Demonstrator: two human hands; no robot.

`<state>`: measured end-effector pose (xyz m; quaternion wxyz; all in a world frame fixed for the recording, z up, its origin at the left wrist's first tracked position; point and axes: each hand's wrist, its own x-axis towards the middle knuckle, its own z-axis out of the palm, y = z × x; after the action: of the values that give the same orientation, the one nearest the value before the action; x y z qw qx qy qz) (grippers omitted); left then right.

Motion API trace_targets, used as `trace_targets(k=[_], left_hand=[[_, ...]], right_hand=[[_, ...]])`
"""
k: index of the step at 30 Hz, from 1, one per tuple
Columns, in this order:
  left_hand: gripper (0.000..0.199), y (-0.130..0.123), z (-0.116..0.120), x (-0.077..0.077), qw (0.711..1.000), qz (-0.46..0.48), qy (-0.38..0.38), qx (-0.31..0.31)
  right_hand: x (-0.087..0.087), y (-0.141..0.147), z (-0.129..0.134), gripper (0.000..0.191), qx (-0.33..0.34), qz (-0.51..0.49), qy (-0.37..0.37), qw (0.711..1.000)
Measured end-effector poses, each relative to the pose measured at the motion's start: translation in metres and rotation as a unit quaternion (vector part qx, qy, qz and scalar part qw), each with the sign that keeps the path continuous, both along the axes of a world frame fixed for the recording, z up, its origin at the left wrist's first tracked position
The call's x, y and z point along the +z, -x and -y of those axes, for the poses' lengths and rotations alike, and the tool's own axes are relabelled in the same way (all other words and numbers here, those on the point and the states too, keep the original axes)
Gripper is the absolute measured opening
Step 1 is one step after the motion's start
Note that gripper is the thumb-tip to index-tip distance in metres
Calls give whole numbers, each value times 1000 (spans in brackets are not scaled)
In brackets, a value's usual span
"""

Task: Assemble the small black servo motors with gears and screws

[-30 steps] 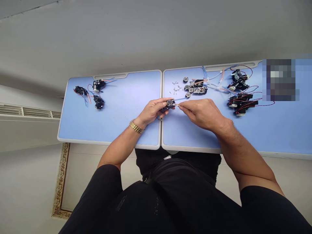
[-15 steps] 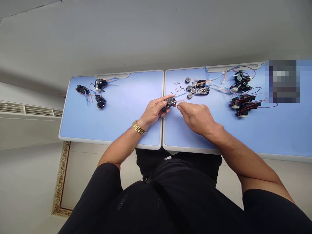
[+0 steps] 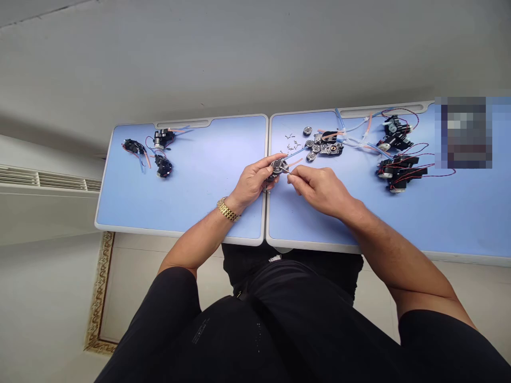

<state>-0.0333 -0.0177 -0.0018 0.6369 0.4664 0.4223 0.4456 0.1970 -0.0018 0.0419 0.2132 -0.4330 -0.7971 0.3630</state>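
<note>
Room: grey wall, with a white ribbed heater panel (image 3: 43, 181) off to the left

Worktop: two blue-topped, white-rimmed table panels (image 3: 207, 175) butted edge to edge

Main part: small round black-and-silver motor (image 3: 278, 168), held up just right of the seam between the panels

Left grip: left hand (image 3: 253, 182) closed around that motor, gold link watch (image 3: 227, 209) on the wrist

Right grip: right hand (image 3: 321, 190) pinched shut just beside the motor, with a thin silver bit (image 3: 286, 169) right by the fingertips, too small to tell what it is

Far right: loose tiny silver screws (image 3: 291, 141), an opened metal gear housing (image 3: 325, 144), blue and orange plastic tubing (image 3: 351, 130), black motor units with red wires (image 3: 399, 173)

Far left: more black motor units with red wires (image 3: 163, 166)
</note>
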Motion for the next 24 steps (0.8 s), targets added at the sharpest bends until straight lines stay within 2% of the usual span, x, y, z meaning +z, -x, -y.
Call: trace_targets(k=[2,5,7,10,14,18,24], left_hand=[[58,2,1,-1,998,-53,-32,-3],[53,2,2,-3,983,-150,-110,-2],[48,2,1,-4,964,-197,-178,-2],[43,-1,1,-5,939,-239,-248,-13],[39,-3,2,-5,924,-279,-260,-25],[41,-5,4,-4,920,-286,-266,-27],[36,-6,5,-6,924,-267,-273,-26]], right_hand=[[0,-4,-2,21,-41,12,-60,997],[-3,-5,-3,19,-85,-26,-113,990],[-6,-3,-2,28,-60,-38,-139,988],[-11,0,0,25,-3,-11,-162,987],[-14,-1,1,27,26,45,-171,984],[-16,0,3,22,21,78,-175,981],[-19,3,4,11,13,35,-157,987]])
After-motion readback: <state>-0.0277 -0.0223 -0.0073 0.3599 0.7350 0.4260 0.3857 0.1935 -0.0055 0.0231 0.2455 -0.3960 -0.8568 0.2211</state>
